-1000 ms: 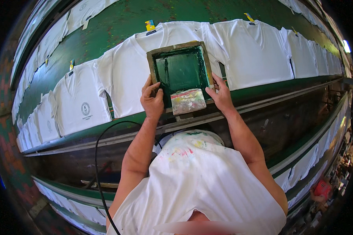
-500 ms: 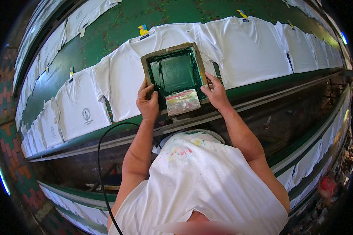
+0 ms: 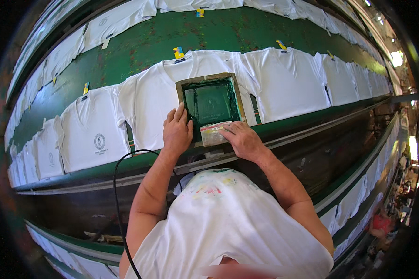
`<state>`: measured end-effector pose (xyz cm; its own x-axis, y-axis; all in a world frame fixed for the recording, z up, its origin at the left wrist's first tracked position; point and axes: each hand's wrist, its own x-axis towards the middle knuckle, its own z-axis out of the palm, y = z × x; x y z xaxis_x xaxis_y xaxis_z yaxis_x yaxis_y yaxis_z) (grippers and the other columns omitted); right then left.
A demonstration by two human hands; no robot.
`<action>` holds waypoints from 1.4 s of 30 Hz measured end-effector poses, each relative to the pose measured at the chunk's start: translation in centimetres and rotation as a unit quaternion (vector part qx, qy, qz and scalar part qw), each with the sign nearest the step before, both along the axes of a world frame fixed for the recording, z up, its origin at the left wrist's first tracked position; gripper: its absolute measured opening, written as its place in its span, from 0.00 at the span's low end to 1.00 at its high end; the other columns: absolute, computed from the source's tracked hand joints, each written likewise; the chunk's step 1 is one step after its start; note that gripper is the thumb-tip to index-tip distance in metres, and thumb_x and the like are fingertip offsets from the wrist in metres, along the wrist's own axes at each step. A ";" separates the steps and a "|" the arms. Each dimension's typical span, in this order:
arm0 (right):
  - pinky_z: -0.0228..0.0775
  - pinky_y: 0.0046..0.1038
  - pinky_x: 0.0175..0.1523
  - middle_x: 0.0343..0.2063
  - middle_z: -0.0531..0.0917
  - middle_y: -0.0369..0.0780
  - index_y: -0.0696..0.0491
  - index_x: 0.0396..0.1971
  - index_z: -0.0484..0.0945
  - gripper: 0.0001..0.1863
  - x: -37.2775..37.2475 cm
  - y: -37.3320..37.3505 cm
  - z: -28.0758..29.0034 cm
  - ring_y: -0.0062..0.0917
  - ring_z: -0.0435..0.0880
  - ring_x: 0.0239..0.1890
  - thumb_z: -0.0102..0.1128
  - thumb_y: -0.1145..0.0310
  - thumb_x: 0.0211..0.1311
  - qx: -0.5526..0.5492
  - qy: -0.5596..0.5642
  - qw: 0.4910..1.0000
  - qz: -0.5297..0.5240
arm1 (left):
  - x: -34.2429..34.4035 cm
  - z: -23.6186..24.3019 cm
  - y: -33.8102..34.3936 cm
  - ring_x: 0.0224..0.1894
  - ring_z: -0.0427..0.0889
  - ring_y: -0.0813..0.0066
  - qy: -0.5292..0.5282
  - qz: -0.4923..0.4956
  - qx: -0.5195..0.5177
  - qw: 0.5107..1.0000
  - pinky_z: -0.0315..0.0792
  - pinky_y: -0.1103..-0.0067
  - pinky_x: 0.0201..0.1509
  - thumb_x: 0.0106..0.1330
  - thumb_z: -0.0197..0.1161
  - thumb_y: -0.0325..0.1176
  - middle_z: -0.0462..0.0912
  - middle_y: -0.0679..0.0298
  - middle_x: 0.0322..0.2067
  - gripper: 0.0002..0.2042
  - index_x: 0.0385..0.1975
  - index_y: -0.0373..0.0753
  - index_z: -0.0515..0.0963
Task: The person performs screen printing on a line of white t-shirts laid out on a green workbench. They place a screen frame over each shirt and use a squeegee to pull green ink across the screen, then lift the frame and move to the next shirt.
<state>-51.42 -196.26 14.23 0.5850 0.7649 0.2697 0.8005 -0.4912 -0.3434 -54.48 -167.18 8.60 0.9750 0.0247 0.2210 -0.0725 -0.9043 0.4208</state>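
Note:
A wooden screen printing frame point(image 3: 240, 97) with a dark green mesh rests over the lower right part of a white V-neck T-shirt point(image 3: 149, 88). My left hand point(image 3: 177, 130) grips the frame's left side, fingers along the wood. A flat squeegee point(image 3: 212, 135), smeared with pale, yellow and red paint, leans at the frame's near edge. Over its right end lies my right hand point(image 3: 243, 140), fingers closed on top; the thumb is partly hidden. Dark wet ink lines the inside of the frame.
More white T-shirts point(image 3: 288, 81) lie side by side along the green table point(image 3: 139, 46). A shirt at left point(image 3: 86, 125) bears a dark round print. Yellow-blue tags point(image 3: 178, 52) stick out at the collars. A black cable point(image 3: 116, 200) loops beside my left arm. Another shirt row stands behind me.
The frame has come down from my two-handed hold onto the shirt. My right hand has left the frame's right side and taken hold of the squeegee. My left hand stays on the frame.

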 end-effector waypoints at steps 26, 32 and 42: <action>0.82 0.43 0.62 0.46 0.90 0.44 0.50 0.57 0.88 0.24 14.6 4.2 -2.4 0.44 0.87 0.52 0.61 0.78 0.60 0.020 -0.039 0.998 0.048 | 1.4 3.6 -1.2 0.61 0.88 0.53 0.159 0.047 0.050 0.985 0.84 0.59 0.65 0.61 0.68 0.22 0.75 0.63 0.79 0.29 0.67 0.35 0.82; 0.80 0.43 0.59 0.46 0.89 0.44 0.53 0.55 0.89 0.22 9.4 1.6 -3.2 0.41 0.87 0.49 0.62 0.75 0.60 0.038 -0.055 0.993 0.099 | 2.1 3.6 -1.2 0.66 0.87 0.55 0.181 0.078 0.020 0.980 0.83 0.62 0.68 0.62 0.65 0.21 0.76 0.65 0.78 0.28 0.66 0.36 0.85; 0.80 0.46 0.64 0.48 0.91 0.50 0.56 0.54 0.89 0.23 12.7 0.3 -2.8 0.49 0.87 0.56 0.60 0.80 0.58 0.079 0.144 0.967 0.194 | 2.6 4.0 -4.2 0.57 0.90 0.46 0.181 0.160 0.049 0.969 0.84 0.54 0.62 0.65 0.64 0.23 0.86 0.61 0.69 0.17 0.52 0.38 0.89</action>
<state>-38.75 -196.01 11.40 0.3304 0.9044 0.2700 0.7746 -0.0964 -0.6251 -51.92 -171.38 12.60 0.9350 0.3345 -0.1181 0.3545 -0.8930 0.2772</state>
